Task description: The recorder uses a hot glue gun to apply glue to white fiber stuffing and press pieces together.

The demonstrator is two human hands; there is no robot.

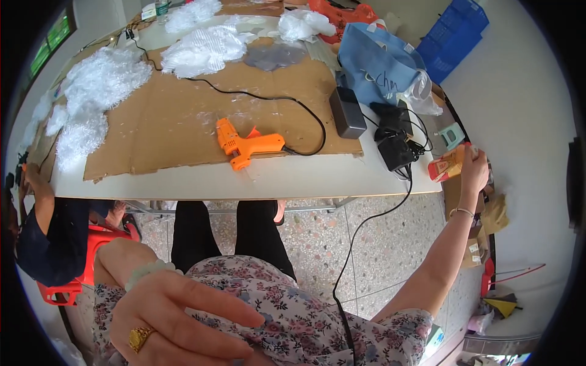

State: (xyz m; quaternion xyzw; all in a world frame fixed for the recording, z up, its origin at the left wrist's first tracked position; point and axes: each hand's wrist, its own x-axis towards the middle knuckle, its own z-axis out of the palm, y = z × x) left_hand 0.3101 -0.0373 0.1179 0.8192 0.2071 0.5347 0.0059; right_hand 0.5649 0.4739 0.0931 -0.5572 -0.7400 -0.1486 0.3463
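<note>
Close to the camera at the lower left, my left hand (183, 320) reaches across my flowered top with its fingers stretched out and nothing visible in them. It wears a gold ring, with a pale bracelet on the wrist. My right arm extends to the right, where my right hand (473, 171) grips an orange-and-red packet (445, 166) by one end, beside the table's right corner. On the cardboard sheet (165, 134) an orange hot glue gun (247, 144) lies on its side, its black cord curving away toward the back left.
White fluffy plastic heaps (104, 85) cover the table's left and back. Black adapters (394, 149) with tangled cables, a dark box (348, 113) and a blue bag (378, 64) crowd the right. Another person (49, 244) sits at left on a red stool (101, 244). A cable hangs before me.
</note>
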